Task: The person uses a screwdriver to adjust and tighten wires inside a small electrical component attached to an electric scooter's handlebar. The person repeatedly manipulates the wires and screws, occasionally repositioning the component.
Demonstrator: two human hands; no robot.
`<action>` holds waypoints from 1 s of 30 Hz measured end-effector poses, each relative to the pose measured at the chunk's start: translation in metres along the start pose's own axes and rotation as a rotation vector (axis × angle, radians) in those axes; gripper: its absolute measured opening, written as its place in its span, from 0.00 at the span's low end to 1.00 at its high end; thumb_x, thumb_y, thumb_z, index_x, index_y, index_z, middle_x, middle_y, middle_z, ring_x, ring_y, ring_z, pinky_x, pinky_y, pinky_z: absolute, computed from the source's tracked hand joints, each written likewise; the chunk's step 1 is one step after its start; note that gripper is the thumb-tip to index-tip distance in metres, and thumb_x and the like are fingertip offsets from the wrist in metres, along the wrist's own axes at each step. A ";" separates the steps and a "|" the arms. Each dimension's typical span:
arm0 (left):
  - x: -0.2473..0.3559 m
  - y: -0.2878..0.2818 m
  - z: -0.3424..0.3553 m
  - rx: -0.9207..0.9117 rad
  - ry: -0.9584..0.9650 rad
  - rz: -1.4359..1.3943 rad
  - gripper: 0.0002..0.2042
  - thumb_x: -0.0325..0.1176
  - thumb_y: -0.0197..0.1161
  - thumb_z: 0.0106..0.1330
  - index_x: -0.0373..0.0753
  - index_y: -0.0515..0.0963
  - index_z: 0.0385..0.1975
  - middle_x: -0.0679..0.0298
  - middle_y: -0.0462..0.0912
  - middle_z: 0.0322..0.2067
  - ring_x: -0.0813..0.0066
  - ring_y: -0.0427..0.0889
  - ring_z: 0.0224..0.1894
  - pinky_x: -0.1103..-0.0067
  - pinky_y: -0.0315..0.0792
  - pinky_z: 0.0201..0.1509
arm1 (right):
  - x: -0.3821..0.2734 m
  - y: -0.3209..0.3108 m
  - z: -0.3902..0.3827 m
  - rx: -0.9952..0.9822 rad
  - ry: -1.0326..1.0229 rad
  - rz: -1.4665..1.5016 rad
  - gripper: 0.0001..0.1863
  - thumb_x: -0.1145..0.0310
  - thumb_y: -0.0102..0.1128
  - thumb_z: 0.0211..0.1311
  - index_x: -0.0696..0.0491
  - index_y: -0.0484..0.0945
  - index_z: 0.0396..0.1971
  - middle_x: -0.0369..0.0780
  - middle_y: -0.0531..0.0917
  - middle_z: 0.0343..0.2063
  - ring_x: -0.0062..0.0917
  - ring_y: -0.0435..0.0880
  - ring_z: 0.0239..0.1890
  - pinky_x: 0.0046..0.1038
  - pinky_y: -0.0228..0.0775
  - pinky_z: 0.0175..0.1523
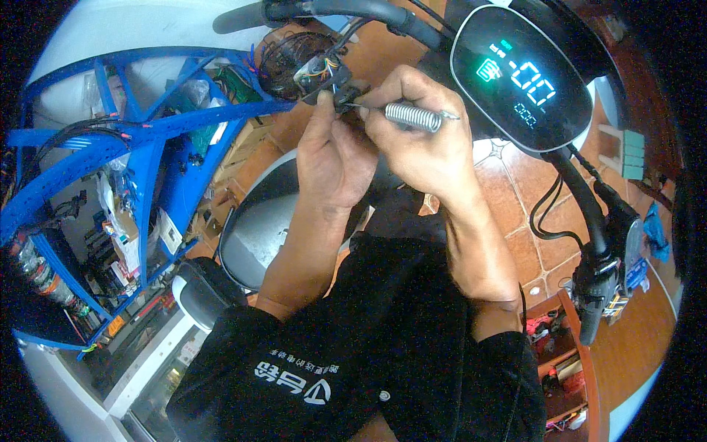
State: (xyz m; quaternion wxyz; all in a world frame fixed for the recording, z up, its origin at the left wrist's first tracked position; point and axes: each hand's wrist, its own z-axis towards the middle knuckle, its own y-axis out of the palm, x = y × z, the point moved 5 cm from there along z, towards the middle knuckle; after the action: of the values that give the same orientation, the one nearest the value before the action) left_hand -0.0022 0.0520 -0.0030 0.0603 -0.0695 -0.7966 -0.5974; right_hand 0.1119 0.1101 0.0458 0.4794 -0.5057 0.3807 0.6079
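Holding a silver coil spring (414,116) in the right hand (426,144), a person put its thin end to a small dark part (345,94).
The right fingers were closed on the spring; just left, the left hand (335,166) pinched the dark part. Beyond the left fingertips sat an open housing with coloured wires (322,76); right of the right hand glowed a display (521,77).
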 end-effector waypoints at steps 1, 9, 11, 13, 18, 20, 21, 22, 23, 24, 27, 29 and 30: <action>0.000 0.000 0.000 0.010 -0.001 0.027 0.21 0.41 0.44 0.74 0.34 0.65 0.61 0.52 0.73 0.57 0.59 0.69 0.62 0.62 0.58 0.69 | -0.001 -0.001 0.001 -0.008 -0.001 -0.006 0.04 0.78 0.61 0.45 0.55 0.75 0.22 0.42 0.79 0.18 0.33 0.82 0.22 0.29 0.71 0.28; 0.001 -0.001 0.001 0.033 -0.003 0.048 0.21 0.41 0.45 0.74 0.34 0.66 0.59 0.53 0.74 0.56 0.59 0.70 0.61 0.62 0.59 0.68 | 0.003 -0.002 0.000 -0.042 0.076 0.008 0.04 0.77 0.62 0.45 0.55 0.76 0.22 0.42 0.79 0.18 0.32 0.82 0.21 0.29 0.71 0.27; 0.001 -0.001 0.002 -0.021 -0.039 0.012 0.20 0.41 0.44 0.74 0.34 0.67 0.59 0.53 0.74 0.56 0.59 0.70 0.61 0.62 0.59 0.68 | 0.002 -0.003 0.000 -0.065 0.110 0.009 0.04 0.77 0.62 0.45 0.55 0.76 0.22 0.42 0.80 0.18 0.32 0.82 0.21 0.29 0.71 0.27; 0.000 0.000 0.002 -0.040 -0.044 0.003 0.20 0.41 0.45 0.74 0.35 0.67 0.58 0.53 0.74 0.56 0.60 0.71 0.60 0.62 0.59 0.68 | 0.003 -0.001 0.001 -0.003 0.050 -0.002 0.04 0.76 0.62 0.46 0.55 0.76 0.22 0.42 0.80 0.18 0.32 0.82 0.21 0.29 0.71 0.27; 0.000 0.001 0.001 -0.033 -0.009 0.040 0.20 0.40 0.45 0.74 0.34 0.68 0.58 0.53 0.75 0.55 0.60 0.72 0.59 0.62 0.60 0.68 | 0.001 -0.002 0.000 -0.019 0.046 -0.016 0.03 0.76 0.61 0.47 0.55 0.76 0.22 0.42 0.80 0.18 0.32 0.82 0.21 0.29 0.71 0.27; -0.002 0.003 0.000 -0.039 -0.025 -0.006 0.19 0.40 0.45 0.74 0.34 0.68 0.57 0.53 0.75 0.55 0.60 0.71 0.59 0.63 0.60 0.68 | -0.001 -0.002 0.001 0.001 0.017 -0.035 0.03 0.76 0.61 0.47 0.55 0.76 0.22 0.42 0.80 0.18 0.32 0.82 0.21 0.28 0.72 0.28; -0.003 0.004 0.000 -0.042 -0.032 -0.029 0.19 0.40 0.45 0.74 0.34 0.68 0.57 0.53 0.75 0.55 0.59 0.71 0.59 0.63 0.60 0.68 | 0.000 -0.002 0.001 -0.007 0.041 -0.027 0.03 0.76 0.61 0.47 0.55 0.76 0.22 0.42 0.80 0.19 0.32 0.82 0.22 0.28 0.72 0.28; -0.003 0.005 0.000 -0.018 -0.036 -0.029 0.19 0.40 0.45 0.74 0.34 0.68 0.57 0.53 0.75 0.55 0.59 0.71 0.60 0.63 0.60 0.68 | 0.000 -0.002 0.001 -0.016 0.066 -0.018 0.03 0.76 0.61 0.47 0.55 0.76 0.22 0.42 0.80 0.19 0.32 0.82 0.22 0.28 0.72 0.28; -0.004 0.007 0.000 0.005 -0.043 -0.028 0.19 0.40 0.45 0.74 0.34 0.68 0.57 0.53 0.75 0.55 0.59 0.71 0.60 0.63 0.60 0.68 | 0.001 -0.003 0.000 -0.022 0.090 -0.011 0.03 0.76 0.61 0.47 0.55 0.76 0.22 0.42 0.80 0.19 0.32 0.82 0.22 0.28 0.72 0.28; -0.005 0.007 0.000 0.029 -0.049 -0.027 0.19 0.40 0.45 0.74 0.34 0.68 0.57 0.53 0.75 0.55 0.59 0.71 0.60 0.63 0.60 0.68 | 0.001 -0.003 0.001 -0.027 0.088 -0.007 0.03 0.76 0.61 0.47 0.55 0.76 0.22 0.42 0.80 0.19 0.31 0.82 0.22 0.28 0.72 0.28; -0.001 0.001 0.002 0.018 -0.005 0.009 0.20 0.41 0.45 0.74 0.34 0.67 0.58 0.52 0.74 0.56 0.59 0.71 0.60 0.64 0.60 0.68 | 0.003 -0.001 -0.001 -0.015 0.102 -0.002 0.03 0.77 0.61 0.47 0.55 0.76 0.22 0.42 0.81 0.20 0.30 0.83 0.23 0.27 0.72 0.28; -0.005 0.004 0.002 -0.016 -0.028 -0.031 0.20 0.41 0.45 0.74 0.34 0.67 0.58 0.53 0.74 0.56 0.60 0.70 0.60 0.64 0.60 0.68 | 0.007 -0.001 -0.003 0.025 0.137 -0.005 0.03 0.77 0.61 0.46 0.55 0.76 0.22 0.42 0.81 0.20 0.30 0.83 0.23 0.27 0.72 0.29; -0.006 0.006 0.002 -0.033 -0.038 -0.050 0.20 0.41 0.45 0.74 0.34 0.66 0.58 0.53 0.74 0.56 0.60 0.70 0.61 0.64 0.60 0.68 | 0.005 -0.001 -0.002 0.008 0.118 -0.009 0.03 0.77 0.60 0.46 0.55 0.76 0.22 0.42 0.81 0.20 0.30 0.83 0.23 0.27 0.72 0.29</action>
State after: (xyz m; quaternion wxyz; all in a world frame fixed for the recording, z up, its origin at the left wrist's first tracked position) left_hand 0.0046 0.0551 0.0008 0.0290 -0.0617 -0.7892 -0.6103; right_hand 0.1132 0.1094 0.0404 0.4608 -0.5403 0.4086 0.5733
